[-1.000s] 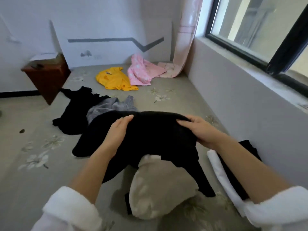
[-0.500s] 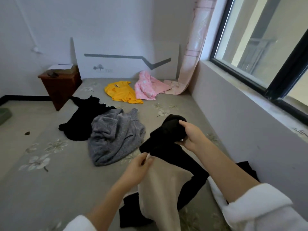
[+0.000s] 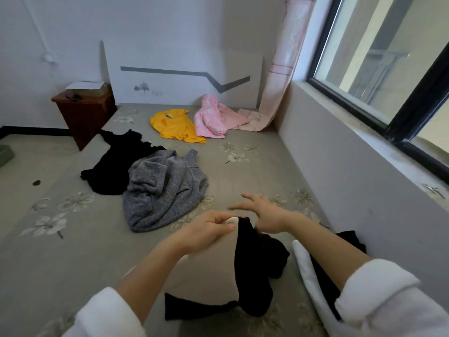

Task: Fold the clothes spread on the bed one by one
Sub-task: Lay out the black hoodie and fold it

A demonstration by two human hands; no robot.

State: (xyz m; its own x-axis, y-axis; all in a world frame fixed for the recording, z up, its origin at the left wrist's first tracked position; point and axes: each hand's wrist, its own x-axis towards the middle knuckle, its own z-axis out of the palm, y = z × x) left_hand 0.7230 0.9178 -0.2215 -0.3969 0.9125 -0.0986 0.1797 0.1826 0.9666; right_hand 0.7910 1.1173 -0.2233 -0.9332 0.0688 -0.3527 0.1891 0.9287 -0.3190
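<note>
Bed [image 3: 255, 176]: a grey-green sheet with pale flowers ran from the headboard [image 3: 184, 88] at 12 o'clock to the wall under the window [image 3: 388, 57] at 3 o'clock.
Garment [image 3: 257, 259]: black cloth with a beige inner face hung bunched low in the middle of the view. Its black part trailed down onto the sheet, with the beige face spread at its 9 o'clock.
Left hand [image 3: 206, 231]: thumb and fingers pinched the garment's pale top edge, and the rest dropped from the pinch toward 6 o'clock.
Right hand [image 3: 266, 215]: its fingers were spread and straight, gripping nothing, just at 3 o'clock of the pinch above the black fold.
Other clothes: a crumpled grey sweater [image 3: 165, 190] lay at 11 o'clock of the hands, overlapping a black piece [image 3: 119, 164]. A yellow top [image 3: 175, 126] and a pink one [image 3: 211, 117] lay side by side near the headboard.
Hard to see: the left forearm covered part of the beige face. The right arm crossed a white-and-black piece [image 3: 305, 266] at 4 o'clock. Whether the right palm touched the cloth could not be told.
</note>
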